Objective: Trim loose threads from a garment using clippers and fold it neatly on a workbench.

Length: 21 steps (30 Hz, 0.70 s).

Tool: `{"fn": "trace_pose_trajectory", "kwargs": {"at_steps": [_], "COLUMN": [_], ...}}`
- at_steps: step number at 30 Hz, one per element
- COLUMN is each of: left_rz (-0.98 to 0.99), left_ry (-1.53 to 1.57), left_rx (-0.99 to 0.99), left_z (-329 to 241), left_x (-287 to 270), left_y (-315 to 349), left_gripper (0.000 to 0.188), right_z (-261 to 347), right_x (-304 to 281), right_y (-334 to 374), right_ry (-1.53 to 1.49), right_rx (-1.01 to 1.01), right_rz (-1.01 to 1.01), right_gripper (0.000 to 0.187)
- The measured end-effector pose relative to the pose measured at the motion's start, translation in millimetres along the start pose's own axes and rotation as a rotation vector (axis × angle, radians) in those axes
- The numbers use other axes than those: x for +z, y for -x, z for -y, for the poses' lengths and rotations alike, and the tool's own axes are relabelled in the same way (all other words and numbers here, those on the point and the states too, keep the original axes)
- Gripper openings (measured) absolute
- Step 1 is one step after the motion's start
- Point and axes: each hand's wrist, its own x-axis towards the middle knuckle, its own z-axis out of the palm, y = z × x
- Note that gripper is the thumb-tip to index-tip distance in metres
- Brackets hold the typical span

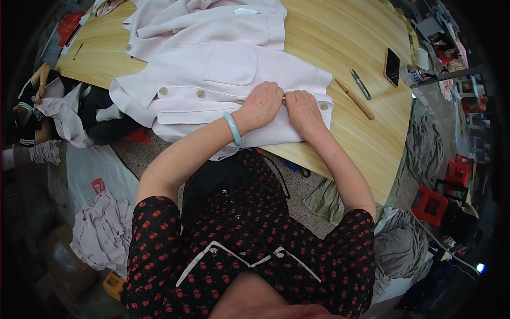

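A pale pink buttoned jacket (284, 69) lies spread on the wooden table, with a square patch pocket (230, 64) on its front. Round buttons, such as this beige button (200, 94), sit along its front band. My left hand (263, 106), below a pale green bangle (232, 129), is closed on the band. Beside it, my right hand (305, 113) pinches the same band, its fingertips almost meeting the left ones. What lies under the fingers is hidden. Another button (323, 106) shows just right of my right hand.
More pale pink garments (207, 26) lie farther back on the table. Thread snips (361, 85), a slim wooden tool (355, 99) and a phone (391, 67) lie at right. A co-worker at left handles pink cloth (66, 114). Fabric heaps (103, 228) and red stools (429, 206) stand around.
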Motion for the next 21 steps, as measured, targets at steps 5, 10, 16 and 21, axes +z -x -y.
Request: {"fn": "trace_pose_trajectory", "kwargs": {"at_steps": [5,10,16,21], "left_rz": [0.029,0.013,-0.042,-0.088], "left_ry": [-0.024,-0.022,0.014,0.077], "left_rx": [-0.035,-0.046,-0.043,-0.043], "left_z": [-1.5,-0.7,3.3,7.4], "left_x": [0.5,2.3,6.2,10.1], "left_y": [-0.5,-0.8,-0.7,-0.2], "left_gripper": [0.012,0.012,0.011,0.01], "right_z": [0.9,1.0,-0.6,-2.3], "right_x": [-3.4,-4.1,-1.5,-3.2], "right_y": [-2.5,-4.3,-5.9,-9.2], "right_ry": [0.019,0.044,0.031,-0.049], "right_rx": [-0.035,-0.035,-0.023,0.04], "right_rz": [0.06,0.106,0.123,0.156], "right_gripper": [0.008,0.009,0.01,0.011]}}
